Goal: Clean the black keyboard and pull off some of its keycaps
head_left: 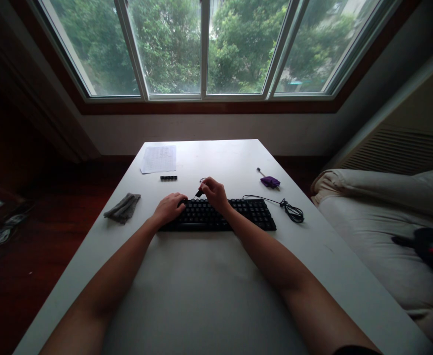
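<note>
A black keyboard [209, 222] lies flat on the white table in front of me. My left hand [168, 209] grips its left end, thumb on the keys and fingers curled toward the back edge. Over the upper left keys, my right hand [215, 192] pinches a small black keycap puller [199, 193] with thin wire ends pointing down at the back row. Whether the wires are hooked on a key is too small to tell. Behind the keyboard, several black keycaps [168, 178] stand in a short row.
A grey cloth [123, 208] lies at the left, a printed sheet [159, 159] at the far left corner. On the right are a purple cloth or pouch [270, 182], a small brush-like stick [260, 171] and the coiled cable [293, 212]. A covered sofa [364, 217] stands beyond the right edge.
</note>
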Demonstrator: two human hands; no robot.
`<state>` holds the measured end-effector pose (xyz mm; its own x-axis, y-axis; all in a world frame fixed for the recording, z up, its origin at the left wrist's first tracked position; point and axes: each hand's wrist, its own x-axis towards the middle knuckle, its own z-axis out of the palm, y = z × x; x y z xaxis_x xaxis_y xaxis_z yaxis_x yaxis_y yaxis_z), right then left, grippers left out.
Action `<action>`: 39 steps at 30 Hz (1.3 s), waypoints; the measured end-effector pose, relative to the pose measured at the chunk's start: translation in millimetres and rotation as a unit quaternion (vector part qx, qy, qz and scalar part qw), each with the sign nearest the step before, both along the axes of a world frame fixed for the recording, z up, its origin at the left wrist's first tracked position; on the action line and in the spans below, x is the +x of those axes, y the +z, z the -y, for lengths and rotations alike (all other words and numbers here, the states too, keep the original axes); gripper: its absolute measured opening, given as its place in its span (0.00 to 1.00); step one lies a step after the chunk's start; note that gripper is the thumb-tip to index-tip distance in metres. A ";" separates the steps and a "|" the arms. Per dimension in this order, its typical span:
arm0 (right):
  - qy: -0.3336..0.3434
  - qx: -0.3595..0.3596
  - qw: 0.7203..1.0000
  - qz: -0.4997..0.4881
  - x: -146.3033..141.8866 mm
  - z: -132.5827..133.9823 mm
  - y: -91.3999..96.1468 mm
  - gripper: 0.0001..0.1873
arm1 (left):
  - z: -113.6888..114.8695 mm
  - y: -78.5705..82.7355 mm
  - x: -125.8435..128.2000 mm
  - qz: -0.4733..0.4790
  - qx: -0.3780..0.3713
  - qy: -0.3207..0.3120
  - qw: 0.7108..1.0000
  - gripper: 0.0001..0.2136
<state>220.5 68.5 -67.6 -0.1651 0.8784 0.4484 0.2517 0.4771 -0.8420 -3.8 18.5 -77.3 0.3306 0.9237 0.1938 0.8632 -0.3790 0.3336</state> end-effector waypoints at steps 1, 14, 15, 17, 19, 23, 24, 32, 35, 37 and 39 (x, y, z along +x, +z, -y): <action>-0.006 -0.007 1.000 -0.003 0.8 -1.1 -1.3 0.12 | 0.3 0.2 0.2 0.000 -0.001 0.001 1.000 0.14; -0.003 -0.029 0.999 0.039 3.6 -5.7 -7.5 0.12 | 1.0 0.2 0.0 0.001 0.003 -0.005 1.000 0.15; 0.005 -0.037 0.999 0.029 3.1 -5.3 -7.2 0.13 | 1.1 0.0 -0.1 0.003 0.005 -0.005 1.000 0.15; 0.021 -0.050 0.998 0.010 1.8 -4.6 -6.4 0.14 | 1.6 -0.2 -0.2 0.006 0.009 -0.004 1.000 0.14; 0.030 -0.054 0.998 -0.007 0.4 -4.1 -5.7 0.14 | 2.1 0.0 -0.2 0.009 0.011 -0.005 1.000 0.15; 0.028 -0.046 0.998 -0.030 -1.8 -3.1 -4.1 0.13 | 3.1 0.7 0.2 0.017 0.021 -0.009 1.000 0.14; 0.030 -0.045 0.998 -0.034 -2.2 -2.7 -3.7 0.13 | 3.3 0.9 0.3 0.020 0.023 -0.010 0.999 0.14; 0.058 -0.044 0.996 -0.048 -7.5 2.2 -2.6 0.14 | 2.1 1.0 -1.2 0.061 0.053 -0.042 0.996 0.15; 0.060 -0.044 0.996 -0.049 -8.9 3.8 -3.1 0.14 | 2.0 0.9 -1.1 0.073 0.065 -0.046 0.994 0.14; 0.063 -0.042 0.996 -0.049 -9.6 4.7 -3.7 0.14 | 2.3 1.2 -0.6 0.080 0.068 -0.044 0.993 0.13; 0.067 -0.040 0.996 -0.048 -10.4 5.4 -4.9 0.13 | 2.4 1.2 -0.2 0.085 0.072 -0.043 0.993 0.13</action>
